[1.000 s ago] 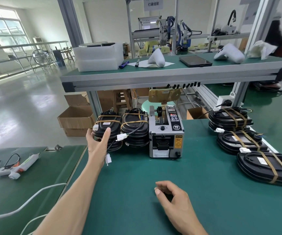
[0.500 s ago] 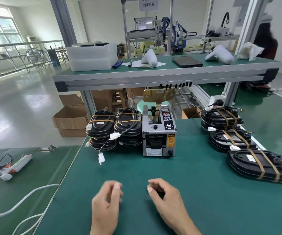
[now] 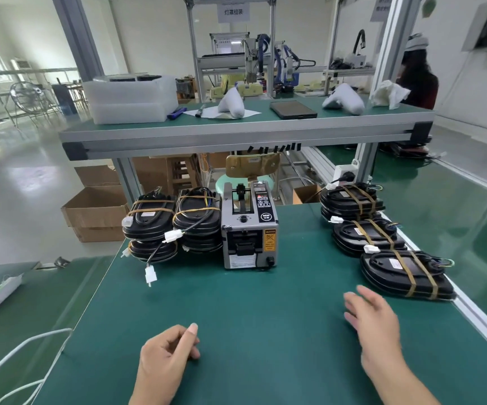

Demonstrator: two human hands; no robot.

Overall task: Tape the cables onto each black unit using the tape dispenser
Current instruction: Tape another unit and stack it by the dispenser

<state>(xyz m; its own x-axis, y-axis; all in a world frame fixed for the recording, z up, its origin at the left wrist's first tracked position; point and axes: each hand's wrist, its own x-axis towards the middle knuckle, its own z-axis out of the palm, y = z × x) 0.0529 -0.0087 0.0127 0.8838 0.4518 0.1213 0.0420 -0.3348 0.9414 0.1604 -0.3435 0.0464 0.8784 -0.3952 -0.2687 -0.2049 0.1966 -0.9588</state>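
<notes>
Reaching toward the nearest taped black unit [image 3: 406, 274], the right hand [image 3: 379, 325] is released and empty; left hand [image 3: 163, 358] loosely curled, empty; tape dispenser [image 3: 249, 229] stands mid-worktop [image 3: 265, 317]; careless grasping could dislodge the loose cables.

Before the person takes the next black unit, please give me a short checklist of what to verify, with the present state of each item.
1. Left hand holds nothing, fingers loosely curled: ok.
2. Right hand holds nothing, fingers spread near the nearest right unit: ok.
3. Tape dispenser upright between the two groups of units: ok.
4. A cut piece of tape waiting at the dispenser mouth: cannot tell.
5. Left stacks tidy: not ok, a white connector hangs down on its cable to the green table.
6. Nearest right unit carries tape strips across it: ok.
</notes>
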